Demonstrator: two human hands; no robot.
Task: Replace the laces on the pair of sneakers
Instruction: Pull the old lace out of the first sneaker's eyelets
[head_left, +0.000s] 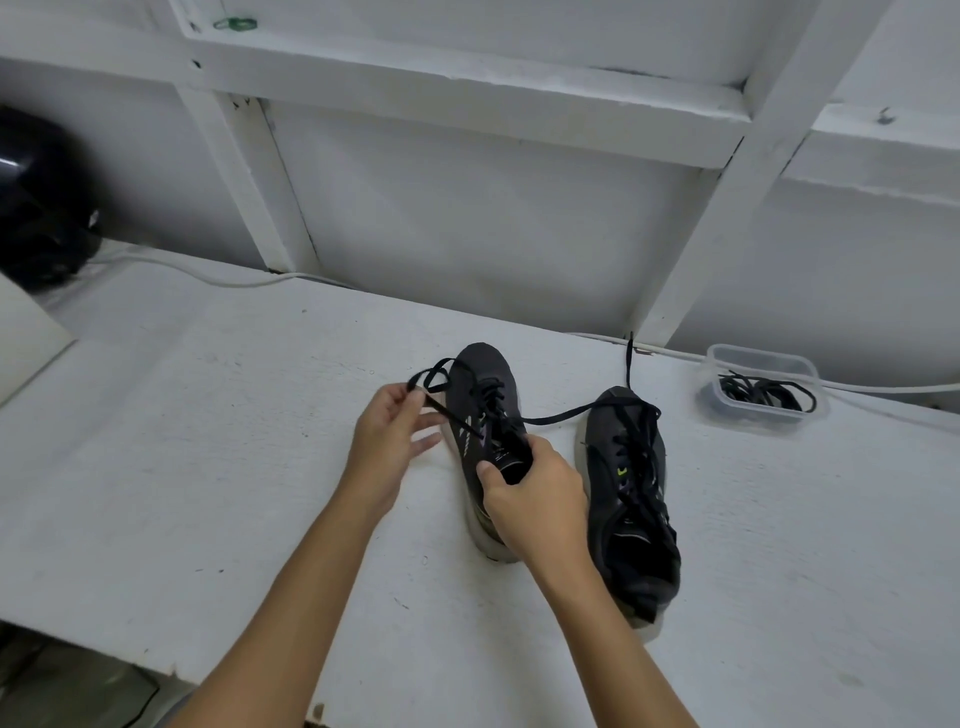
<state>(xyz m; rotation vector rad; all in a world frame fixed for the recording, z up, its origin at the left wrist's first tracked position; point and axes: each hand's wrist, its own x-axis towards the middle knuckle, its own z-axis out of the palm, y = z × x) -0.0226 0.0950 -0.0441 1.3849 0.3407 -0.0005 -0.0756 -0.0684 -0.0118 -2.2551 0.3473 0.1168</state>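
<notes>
Below, white table (208, 467), white wall (493, 218).

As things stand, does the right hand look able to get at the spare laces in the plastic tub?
Probably yes, but not at once. The right hand grips the left sneaker's collar and would have to let go. The tub is open-topped; only the right sneaker lies between, low enough to reach over.

Dark grey sneakers (631, 499), black laces (558, 417), white table (208, 467)
</notes>
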